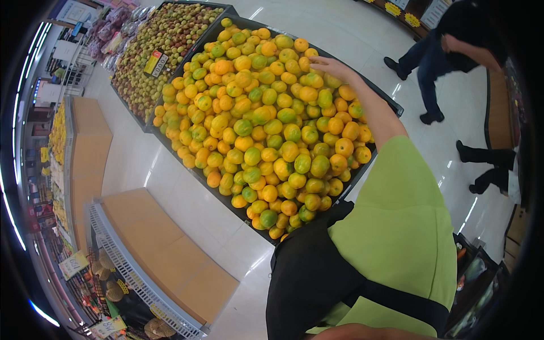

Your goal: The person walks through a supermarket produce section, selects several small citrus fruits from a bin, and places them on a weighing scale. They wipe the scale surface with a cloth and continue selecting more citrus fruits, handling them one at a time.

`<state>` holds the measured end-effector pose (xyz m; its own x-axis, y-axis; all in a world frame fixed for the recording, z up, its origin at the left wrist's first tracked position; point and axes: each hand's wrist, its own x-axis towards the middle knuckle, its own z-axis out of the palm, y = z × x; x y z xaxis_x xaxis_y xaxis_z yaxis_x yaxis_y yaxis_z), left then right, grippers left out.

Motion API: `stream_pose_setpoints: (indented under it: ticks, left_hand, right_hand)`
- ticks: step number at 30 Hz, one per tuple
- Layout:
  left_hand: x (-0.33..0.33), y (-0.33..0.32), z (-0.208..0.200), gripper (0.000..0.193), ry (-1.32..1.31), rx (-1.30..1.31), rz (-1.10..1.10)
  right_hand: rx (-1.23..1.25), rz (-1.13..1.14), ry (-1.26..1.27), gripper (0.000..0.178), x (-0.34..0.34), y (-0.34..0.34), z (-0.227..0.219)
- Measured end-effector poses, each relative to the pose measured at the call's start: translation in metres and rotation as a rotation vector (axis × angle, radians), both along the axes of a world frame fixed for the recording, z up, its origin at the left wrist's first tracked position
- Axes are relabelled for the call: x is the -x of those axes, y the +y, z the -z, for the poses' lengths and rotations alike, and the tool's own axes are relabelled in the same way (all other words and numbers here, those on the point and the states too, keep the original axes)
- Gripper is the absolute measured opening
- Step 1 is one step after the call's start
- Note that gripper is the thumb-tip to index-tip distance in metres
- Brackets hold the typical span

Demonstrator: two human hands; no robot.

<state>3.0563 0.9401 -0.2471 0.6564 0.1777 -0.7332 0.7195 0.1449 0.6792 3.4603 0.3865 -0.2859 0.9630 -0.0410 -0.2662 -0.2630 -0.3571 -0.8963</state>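
head view: my right hand (331, 68) is stretched out over the far side of the big heap of round orange-and-green citrus fruits (266, 124), fingers loosely spread and resting on the top fruits near the far edge. as far as i can see it holds nothing, it only touches them. my left hand is not in view, so i cannot tell how it stands. my light green sleeve (396, 226) and black apron (311, 277) fill the lower right.

i judge i am at the stage of sorting or tidying the pile by touch. the next move, as i see it, calls for closing the fingers round a single fruit without nudging its neighbours, since the heap slopes down toward me and loose ones could roll.

the fruits lie packed together in a dark, slanted display bin (391, 105), heaped high in the middle. most are bright orange or yellow, many with green patches, a few nearly all green, with smooth, slightly glossy skins.

beside it, to the left, stands a second bin of smaller yellow-green and reddish fruits (164, 51) with a yellow price sign (154, 62). a pale wooden shelf top (170, 255) sits lower left. on the shiny white floor (362, 34) another person in dark clothes (447, 51) stands well apart.
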Motion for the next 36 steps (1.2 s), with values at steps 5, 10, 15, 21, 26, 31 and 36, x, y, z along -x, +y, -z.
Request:
stream_pose_setpoints:
  ticks: [5, 10, 15, 21, 26, 31, 36]
  left_hand:
    - [-0.006, -0.001, 0.003, 0.074, -0.001, -0.002, 0.022]
    - [-0.006, -0.002, 0.003, 0.073, 0.001, -0.004, 0.049]
    - [-0.004, -0.002, 0.003, 0.072, -0.007, -0.004, 0.059]
    - [0.002, 0.000, 0.005, 0.071, 0.006, -0.019, 0.047]
    - [0.006, 0.002, 0.007, 0.070, 0.035, -0.041, 0.036]
    - [0.006, 0.004, 0.009, 0.069, 0.083, -0.063, 0.032]
    - [0.011, 0.005, 0.011, 0.068, 0.122, -0.083, 0.028]
  right_hand:
    - [0.297, -0.253, -0.092, 0.068, 0.030, 0.058, -0.014]
    - [0.617, -0.125, -0.373, 0.065, 0.089, 0.133, -0.032]
    - [0.545, -0.307, -0.634, 0.052, 0.136, 0.197, -0.056]
    - [0.640, 0.253, -0.474, 0.047, 0.048, 0.100, -0.048]
    - [0.948, 0.248, -0.045, 0.054, 0.000, 0.041, 0.001]
    - [0.714, 0.138, -0.319, 0.063, 0.044, 0.094, -0.006]
    - [0.599, 0.102, -0.310, 0.051, 0.054, 0.093, -0.010]
